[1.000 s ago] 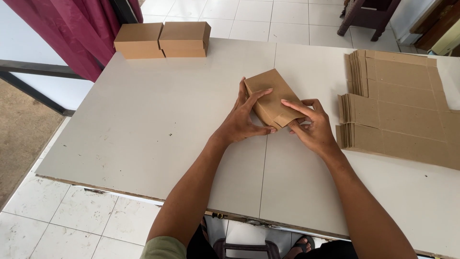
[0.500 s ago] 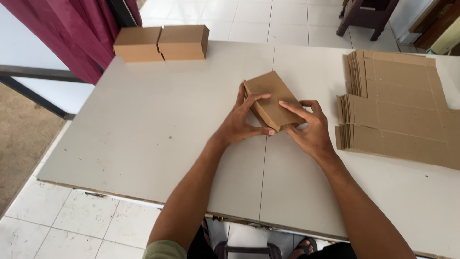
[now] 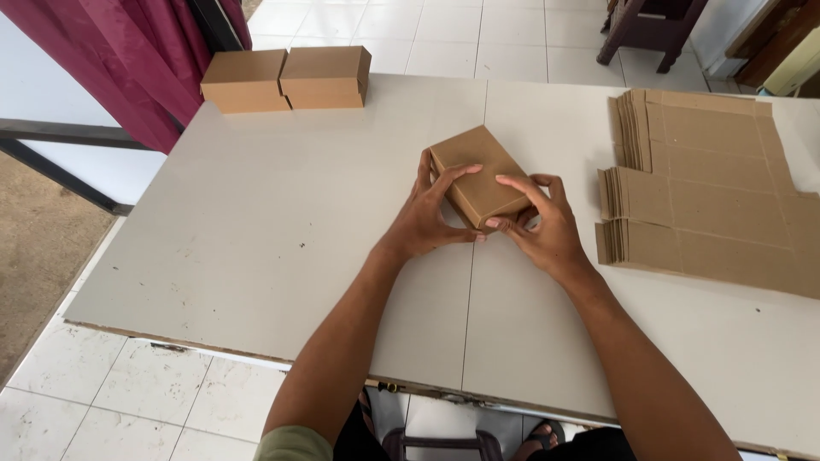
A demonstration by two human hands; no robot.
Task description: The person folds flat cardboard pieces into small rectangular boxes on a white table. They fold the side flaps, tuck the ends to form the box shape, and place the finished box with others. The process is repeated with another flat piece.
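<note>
Pale tabletop fills most of the view, built from two boards with a seam running down the middle; its near edge is chipped, and the right edge runs out of frame. Right side: stack of flat brown cardboard blanks, cut off by the frame on the right, so the full outline is not visible; layer count too fine to read. Far left corner: two closed brown boxes side by side, touching, just in front of a maroon curtain that is cropped at the top. Dark wooden furniture on the tiled floor beyond the tabletop, only its lower part in view. Centre, just right of the seam: small brown cardboard box resting on the tabletop, angled, long side running away from the camera. Left hand wraps its left side, fingers over the top face. Right hand is at the near right end, index finger across the top, the other fingertips curled at the end panel. Both hands clamped on the box; the near end flap is hidden behind the fingers, so cannot tell whether it is tucked in.
</note>
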